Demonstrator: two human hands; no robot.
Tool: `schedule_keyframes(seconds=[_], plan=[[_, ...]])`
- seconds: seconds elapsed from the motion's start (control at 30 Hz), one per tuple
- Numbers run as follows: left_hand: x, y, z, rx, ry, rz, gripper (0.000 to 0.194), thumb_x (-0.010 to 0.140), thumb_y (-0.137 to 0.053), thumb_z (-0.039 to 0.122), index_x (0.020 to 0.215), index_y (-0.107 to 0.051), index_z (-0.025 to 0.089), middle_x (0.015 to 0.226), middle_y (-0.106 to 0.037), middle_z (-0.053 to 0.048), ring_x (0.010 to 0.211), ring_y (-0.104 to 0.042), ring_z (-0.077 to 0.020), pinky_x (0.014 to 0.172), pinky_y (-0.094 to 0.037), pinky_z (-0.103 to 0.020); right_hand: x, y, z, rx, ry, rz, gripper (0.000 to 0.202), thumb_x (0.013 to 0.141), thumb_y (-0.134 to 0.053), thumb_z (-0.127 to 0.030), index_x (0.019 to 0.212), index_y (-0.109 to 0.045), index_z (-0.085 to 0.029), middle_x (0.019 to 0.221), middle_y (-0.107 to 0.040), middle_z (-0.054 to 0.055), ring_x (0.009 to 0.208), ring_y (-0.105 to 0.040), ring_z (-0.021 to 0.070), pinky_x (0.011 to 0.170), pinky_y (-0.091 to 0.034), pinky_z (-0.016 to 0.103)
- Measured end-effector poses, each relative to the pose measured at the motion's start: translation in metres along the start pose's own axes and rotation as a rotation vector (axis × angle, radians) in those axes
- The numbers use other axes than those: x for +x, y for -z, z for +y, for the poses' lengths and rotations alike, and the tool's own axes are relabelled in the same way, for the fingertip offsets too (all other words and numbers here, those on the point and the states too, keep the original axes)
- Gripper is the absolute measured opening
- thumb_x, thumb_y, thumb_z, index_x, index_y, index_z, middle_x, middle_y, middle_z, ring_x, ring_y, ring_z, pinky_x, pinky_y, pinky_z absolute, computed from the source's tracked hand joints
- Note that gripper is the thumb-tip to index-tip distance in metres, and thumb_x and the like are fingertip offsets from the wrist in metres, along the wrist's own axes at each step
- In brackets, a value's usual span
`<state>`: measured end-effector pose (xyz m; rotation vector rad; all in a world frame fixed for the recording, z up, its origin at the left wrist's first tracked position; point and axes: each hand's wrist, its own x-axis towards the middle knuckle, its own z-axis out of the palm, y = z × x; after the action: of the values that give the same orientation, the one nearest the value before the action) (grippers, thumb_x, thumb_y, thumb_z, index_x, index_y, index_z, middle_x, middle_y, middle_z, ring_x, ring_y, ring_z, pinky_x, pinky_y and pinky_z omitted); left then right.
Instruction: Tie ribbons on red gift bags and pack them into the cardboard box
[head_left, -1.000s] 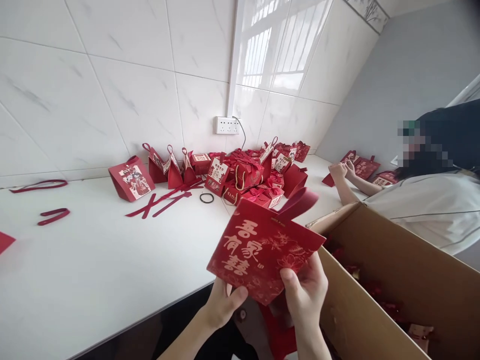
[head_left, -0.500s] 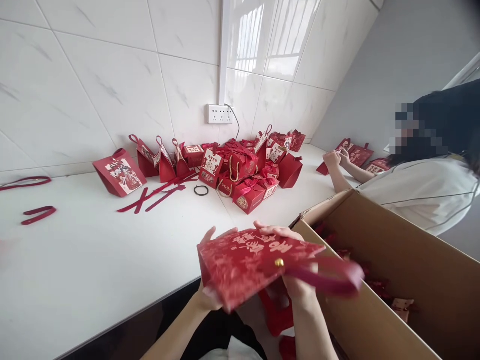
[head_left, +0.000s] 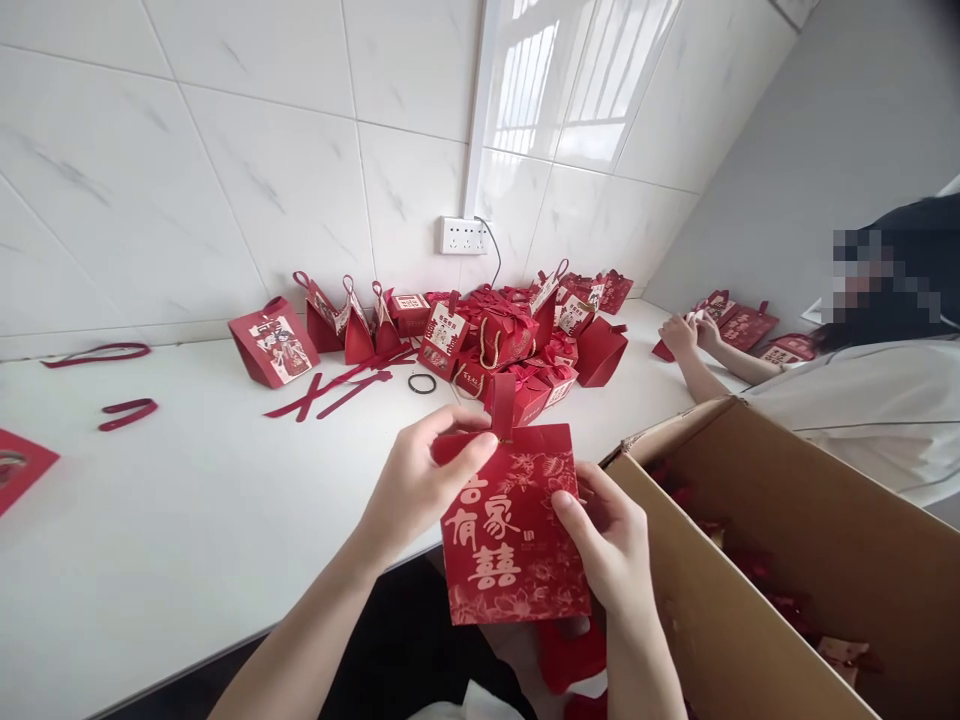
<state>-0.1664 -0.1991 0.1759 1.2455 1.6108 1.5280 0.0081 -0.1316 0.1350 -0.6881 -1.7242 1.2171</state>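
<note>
A red gift box [head_left: 517, 540] with pale printed characters and a floral pattern is held upright in front of me, its ribbon loop [head_left: 503, 400] at the top. My left hand [head_left: 431, 475] grips its upper left corner, thumb on the front just beside the ribbon. Round the right edge is my right hand [head_left: 611, 530], with the thumb on the front and the fingers behind. Both hands are closed on the box. Its back is hidden.
Finished-looking red gift boxes [head_left: 517, 320] crowd the wall side of the white table [head_left: 247, 500]. Loose ribbons [head_left: 330, 385] and a black hair tie [head_left: 422, 383] lie before them. A cardboard carton [head_left: 705, 560] stands at right. Beyond it, a person's hands [head_left: 686, 332] handle another box.
The box has turned from lying tilted to upright, its ribbon now pointing up. My left hand has moved to its top left. The view has shifted, and a red corner shows at far left.
</note>
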Motion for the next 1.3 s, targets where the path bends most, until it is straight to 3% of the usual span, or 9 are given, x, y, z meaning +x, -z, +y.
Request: schedule_keyframes(seconds=[0.1,0.2,0.33,0.4,0.57,0.73,0.9,1.03,1.3], plan=[[-0.001,-0.002,-0.002,0.032,0.000,0.017,0.026,0.082,-0.059,0.045,0.087,-0.061,0.019,0.062,-0.058,0.003,0.049,-0.049,-0.0083,0.047,-0.040,-0.018,0.000,-0.002,0.001,0.019,-0.045,-0.042,0.016,0.087,-0.058,-0.033,0.097,-0.065,-0.022,0.088,-0.071,0.001,0.070,-0.067,0.0143,0.059,-0.054,0.019],[-0.003,0.000,-0.008,0.063,-0.027,0.057,0.026,0.082,-0.058,0.044,0.079,-0.060,0.018,0.057,-0.054,0.004,0.047,-0.046,-0.0074,0.046,-0.038,-0.018,0.001,-0.002,0.003,0.004,-0.063,-0.097,0.020,0.087,-0.056,-0.034,0.103,-0.062,-0.021,0.094,-0.069,0.004,0.075,-0.067,0.0163,0.063,-0.056,0.023],[-0.004,0.003,-0.011,0.113,-0.050,0.082,0.026,0.082,-0.057,0.042,0.077,-0.062,0.017,0.063,-0.061,0.002,0.053,-0.053,-0.0097,0.052,-0.043,-0.019,0.014,-0.007,0.000,-0.089,0.132,-0.009,0.035,0.085,-0.060,-0.030,0.119,-0.054,-0.026,0.106,-0.065,0.004,0.095,-0.062,0.0183,0.084,-0.054,0.032],[-0.003,0.004,-0.012,0.125,-0.047,0.081,0.025,0.082,-0.057,0.041,0.079,-0.063,0.016,0.066,-0.063,0.001,0.055,-0.055,-0.0105,0.054,-0.044,-0.020,0.025,-0.012,-0.005,-0.172,0.201,-0.016,0.033,0.083,-0.061,-0.029,0.116,-0.056,-0.027,0.106,-0.064,0.004,0.096,-0.061,0.0183,0.086,-0.052,0.034],[-0.005,0.014,-0.014,0.139,-0.028,0.076,0.025,0.082,-0.057,0.039,0.080,-0.064,0.016,0.071,-0.065,-0.002,0.061,-0.057,-0.0126,0.056,-0.045,-0.021,0.048,-0.031,-0.015,-0.243,0.233,-0.173,0.017,0.083,-0.060,-0.027,0.099,-0.062,-0.024,0.093,-0.067,0.002,0.086,-0.064,0.0173,0.077,-0.053,0.030],[-0.013,0.028,-0.012,0.128,-0.025,0.108,0.025,0.082,-0.057,0.039,0.080,-0.064,0.016,0.069,-0.064,-0.001,0.059,-0.055,-0.0118,0.057,-0.044,-0.021,0.053,-0.051,-0.017,-0.217,0.217,-0.234,0.015,0.082,-0.059,-0.028,0.095,-0.062,-0.022,0.090,-0.068,0.002,0.085,-0.065,0.0181,0.078,-0.053,0.029],[-0.022,0.032,-0.016,0.081,-0.034,0.162,0.023,0.082,-0.056,0.035,0.078,-0.064,0.014,0.070,-0.065,-0.003,0.062,-0.058,-0.0135,0.055,-0.044,-0.021,0.049,-0.067,-0.009,-0.193,0.208,-0.145,0.020,0.078,-0.061,-0.035,0.092,-0.061,-0.020,0.083,-0.069,0.003,0.080,-0.066,0.0188,0.076,-0.054,0.029],[-0.027,0.031,-0.024,0.041,0.007,0.168,0.025,0.081,-0.056,0.037,0.081,-0.065,0.013,0.062,-0.062,-0.002,0.052,-0.055,-0.0117,0.049,-0.041,-0.021,0.047,-0.072,0.001,-0.210,0.234,-0.064,0.024,0.072,-0.064,-0.042,0.083,-0.064,-0.021,0.077,-0.070,0.003,0.074,-0.067,0.0202,0.066,-0.055,0.026],[-0.036,0.027,-0.026,0.020,0.023,0.176,0.026,0.079,-0.058,0.037,0.085,-0.068,0.014,0.063,-0.064,-0.003,0.056,-0.059,-0.0137,0.052,-0.044,-0.022,0.038,-0.064,0.002,-0.239,0.165,-0.112,0.027,0.068,-0.067,-0.045,0.083,-0.063,-0.022,0.081,-0.069,0.003,0.074,-0.067,0.0203,0.060,-0.053,0.024]])
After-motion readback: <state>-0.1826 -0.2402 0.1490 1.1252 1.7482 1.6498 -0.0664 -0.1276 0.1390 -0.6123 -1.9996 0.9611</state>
